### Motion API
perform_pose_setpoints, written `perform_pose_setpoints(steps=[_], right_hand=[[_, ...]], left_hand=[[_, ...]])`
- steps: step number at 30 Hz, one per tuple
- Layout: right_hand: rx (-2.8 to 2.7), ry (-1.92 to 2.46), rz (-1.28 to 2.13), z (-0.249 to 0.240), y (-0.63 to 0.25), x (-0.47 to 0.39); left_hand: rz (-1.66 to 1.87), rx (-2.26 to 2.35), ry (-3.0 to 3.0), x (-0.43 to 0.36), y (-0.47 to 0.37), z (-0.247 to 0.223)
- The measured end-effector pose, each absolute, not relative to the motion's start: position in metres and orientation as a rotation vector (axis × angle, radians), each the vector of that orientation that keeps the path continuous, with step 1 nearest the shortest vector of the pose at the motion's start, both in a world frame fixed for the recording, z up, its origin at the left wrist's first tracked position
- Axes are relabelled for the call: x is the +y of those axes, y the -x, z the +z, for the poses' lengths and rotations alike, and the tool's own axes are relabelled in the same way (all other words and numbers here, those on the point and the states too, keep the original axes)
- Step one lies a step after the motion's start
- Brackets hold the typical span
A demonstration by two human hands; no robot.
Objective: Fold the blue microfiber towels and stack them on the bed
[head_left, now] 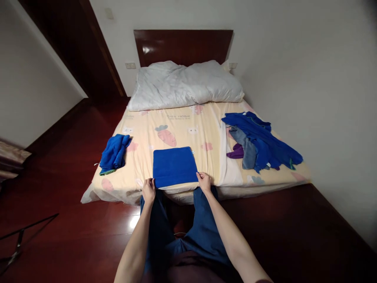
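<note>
A blue cloth lies flat as a rough rectangle at the near edge of the bed. My left hand pinches its near left corner. At the near right corner, my right hand has its fingers closed on the same cloth. A bundle of folded blue cloths with a green edge sits on the bed to the left. To the right is a loose heap of blue cloths, with a grey cloth and a purple cloth among them.
A pale grey quilt lies bunched at the far end, before the dark wooden headboard. My legs are against the bed's near edge. A thin black metal frame stands on the red floor at the lower left. A curtain hangs at the far left.
</note>
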State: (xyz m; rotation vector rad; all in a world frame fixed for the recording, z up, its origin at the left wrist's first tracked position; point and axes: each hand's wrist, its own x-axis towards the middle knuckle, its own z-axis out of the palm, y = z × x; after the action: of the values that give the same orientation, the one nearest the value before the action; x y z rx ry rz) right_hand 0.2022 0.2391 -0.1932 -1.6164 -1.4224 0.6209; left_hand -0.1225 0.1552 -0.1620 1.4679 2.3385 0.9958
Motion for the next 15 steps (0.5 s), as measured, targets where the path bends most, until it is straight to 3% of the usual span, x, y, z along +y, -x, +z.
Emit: perform_pose_setpoints(steps=[15], right_hand=[[-1.455, 1.929, 0.684, -0.166, -0.196, 0.26]], left_hand=[[0.381, 2.48, -1.439, 0.173, 0.114, -0.126]])
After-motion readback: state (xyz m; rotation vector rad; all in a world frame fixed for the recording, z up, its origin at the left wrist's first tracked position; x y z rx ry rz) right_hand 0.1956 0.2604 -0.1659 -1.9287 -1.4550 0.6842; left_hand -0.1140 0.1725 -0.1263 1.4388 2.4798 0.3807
